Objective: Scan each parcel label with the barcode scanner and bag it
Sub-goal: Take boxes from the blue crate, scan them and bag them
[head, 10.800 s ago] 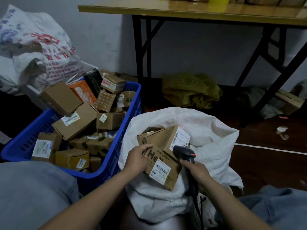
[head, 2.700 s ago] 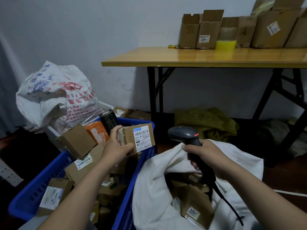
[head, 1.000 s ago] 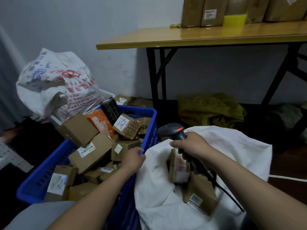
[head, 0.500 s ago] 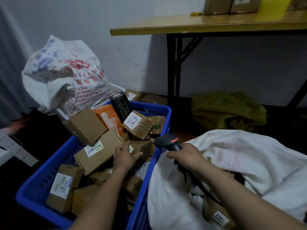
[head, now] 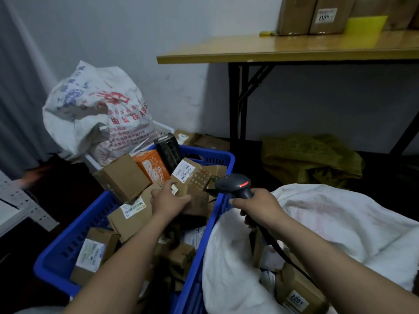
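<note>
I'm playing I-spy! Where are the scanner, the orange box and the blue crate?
scanner [head: 233, 184], head view, on its dark head beside the red light.
orange box [head: 152, 166], head view, on its patterned front face.
blue crate [head: 74, 243], head view, on its slotted left wall.

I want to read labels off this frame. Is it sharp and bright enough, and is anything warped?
Head view: dim, the crate deep in shadow inside; wide-lens stretch toward the edges, left margin smeared; only the 2201 label reads, crate labels too soft; a red glow on the scanner.
</note>
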